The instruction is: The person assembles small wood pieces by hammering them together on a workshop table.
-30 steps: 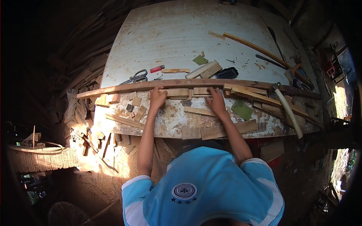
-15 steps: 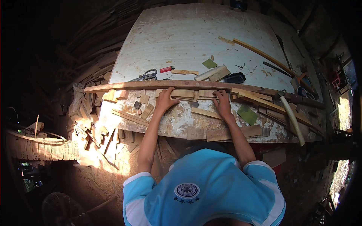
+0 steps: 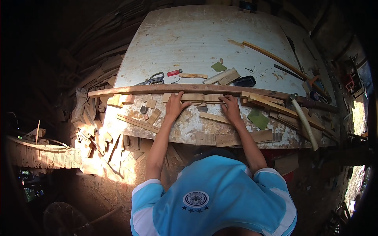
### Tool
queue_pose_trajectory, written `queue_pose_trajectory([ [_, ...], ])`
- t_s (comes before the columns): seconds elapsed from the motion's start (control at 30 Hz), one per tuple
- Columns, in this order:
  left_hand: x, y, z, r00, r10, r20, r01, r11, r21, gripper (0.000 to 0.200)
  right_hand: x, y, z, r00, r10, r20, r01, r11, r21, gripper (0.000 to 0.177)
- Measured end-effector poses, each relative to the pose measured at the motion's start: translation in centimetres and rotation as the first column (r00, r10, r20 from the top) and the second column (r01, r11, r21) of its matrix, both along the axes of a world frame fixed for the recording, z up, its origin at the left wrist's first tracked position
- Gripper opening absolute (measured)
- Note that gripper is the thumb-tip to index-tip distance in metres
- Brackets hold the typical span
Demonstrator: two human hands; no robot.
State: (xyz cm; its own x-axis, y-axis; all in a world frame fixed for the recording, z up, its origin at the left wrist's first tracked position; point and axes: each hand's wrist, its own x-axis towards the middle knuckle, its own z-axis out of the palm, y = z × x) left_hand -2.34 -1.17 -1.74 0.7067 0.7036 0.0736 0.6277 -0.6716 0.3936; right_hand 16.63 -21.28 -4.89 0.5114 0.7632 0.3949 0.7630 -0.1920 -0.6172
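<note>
Round eagle crest (image 3: 196,199), four dark stars (image 3: 191,210) on blue shirt (image 3: 232,188), lettering too small to read

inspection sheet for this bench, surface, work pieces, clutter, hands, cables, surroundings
surface: tabletop stained, near part blotchy
work pieces: small wood blocks in a row along the near side of a long wooden bar
clutter: scissors, red lighter, black tray and small bits beyond the bar; loose wood strips and a green sheet on the near side; hammer at the right
hands: left hand on the row, thumb spread; right hand at its right end, grip unclear
cables: nothing seen
surroundings: wood scraps heaped left, edges dark
</note>
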Motion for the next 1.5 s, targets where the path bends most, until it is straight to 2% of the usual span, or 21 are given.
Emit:
queue_pose_trajectory([
  [0.1, -0.2, 0.1, 0.3, 1.0, 0.0, 0.0, 0.0, 0.999, -0.05, 0.062, 0.2, -0.1, 0.3, 0.999, 0.039, 0.031, -0.036, 0.995, -0.095, 0.037],
  [0.17, -0.1, 0.2, 0.8, 1.0, -0.001, -0.008, 0.0, 0.996, -0.093, 0.061, 0.1, 0.0, 0.2, 0.994, 0.023, 0.103, -0.012, 0.994, -0.109, 0.035],
  [0.3, -0.4, 0.4, -0.5, 0.994, 0.001, 0.109, 0.006, 0.998, -0.06, 0.055, -0.2, 0.5, 0.4, 0.952, 0.013, 0.306, 0.027, 0.992, -0.127, 0.031],
  [0.47, -0.9, 0.3, -1.7, 0.954, -0.041, 0.298, 0.054, 0.998, -0.036, 0.049, -0.2, 1.2, 0.1, 0.973, -0.029, 0.231, 0.059, 0.99, -0.125, 0.026],
  [0.57, -0.7, 0.2, -1.5, 0.951, -0.029, 0.309, 0.046, 0.998, -0.049, 0.049, -0.3, 1.2, 0.2, 0.977, -0.033, 0.209, 0.061, 0.99, -0.128, 0.025],
  [0.67, -0.4, 0.2, -1.3, 0.975, -0.039, 0.221, 0.042, 0.999, -0.011, 0.05, -0.4, 1.1, 0.5, 0.985, -0.021, 0.17, 0.042, 0.992, -0.12, 0.026],
  [0.77, -0.2, 0.3, -0.8, 0.984, 0.012, 0.178, 0.008, 0.994, -0.107, 0.055, -0.4, 1.1, 0.3, 0.993, 0.007, 0.115, 0.006, 0.994, -0.107, 0.03],
  [1.0, 0.0, 1.1, -2.1, 0.971, 0.062, 0.233, -0.018, 0.982, -0.187, 0.061, -0.1, 0.4, 0.7, 0.998, 0.062, -0.004, -0.062, 0.99, -0.126, 0.041],
  [1.1, 0.4, 1.1, -2.2, 0.969, 0.089, 0.232, -0.034, 0.972, -0.234, 0.061, 0.3, 0.2, 0.8, 0.993, 0.118, -0.024, -0.121, 0.976, -0.183, 0.047],
  [1.17, 0.7, 0.9, -1.7, 0.966, 0.117, 0.229, -0.044, 0.952, -0.303, 0.06, 0.2, 0.2, 0.9, 0.992, 0.125, -0.004, -0.123, 0.965, -0.23, 0.049],
  [1.2, 0.8, 0.3, -1.1, 0.958, 0.177, 0.227, -0.11, 0.954, -0.279, 0.06, 0.1, 0.2, 1.2, 0.992, 0.129, 0.008, -0.122, 0.96, -0.252, 0.051],
  [1.27, 0.8, -1.2, 0.0, 0.929, 0.293, 0.227, -0.241, 0.943, -0.23, 0.062, -0.6, -0.1, 1.7, 0.993, 0.049, 0.106, -0.03, 0.985, -0.172, 0.051],
  [1.3, 0.8, -1.5, 0.0, 0.898, 0.316, 0.308, -0.225, 0.928, -0.297, 0.06, -1.1, -0.1, 2.2, 0.988, 0.004, 0.153, 0.016, 0.992, -0.127, 0.051],
  [1.37, 1.1, -1.7, 0.1, 0.81, 0.37, 0.455, -0.171, 0.891, -0.42, 0.057, -2.1, 0.3, 3.1, 0.984, 0.141, -0.112, -0.143, 0.99, -0.015, 0.05],
  [1.4, 1.4, -2.1, 0.6, 0.708, 0.482, 0.516, 0.062, 0.685, -0.726, 0.052, -3.0, 0.3, 3.6, 0.946, 0.216, -0.24, -0.211, 0.976, 0.05, 0.05],
  [1.43, 1.9, -2.9, 1.4, 0.609, 0.617, 0.498, 0.332, 0.371, -0.867, 0.047, -4.4, 0.3, 5.6, 0.853, 0.284, -0.438, -0.292, 0.955, 0.051, 0.046],
  [1.47, 2.5, -3.7, 1.6, 0.53, 0.744, 0.406, 0.588, 0.023, -0.809, 0.042, -5.3, 0.7, 5.1, 0.732, 0.291, -0.616, -0.274, 0.954, 0.125, 0.044],
  [1.5, 3.7, -4.5, 1.3, 0.529, 0.753, 0.393, 0.555, 0.043, -0.831, 0.033, -5.8, 1.2, 4.3, 0.578, 0.299, -0.759, -0.239, 0.952, 0.193, 0.042],
])
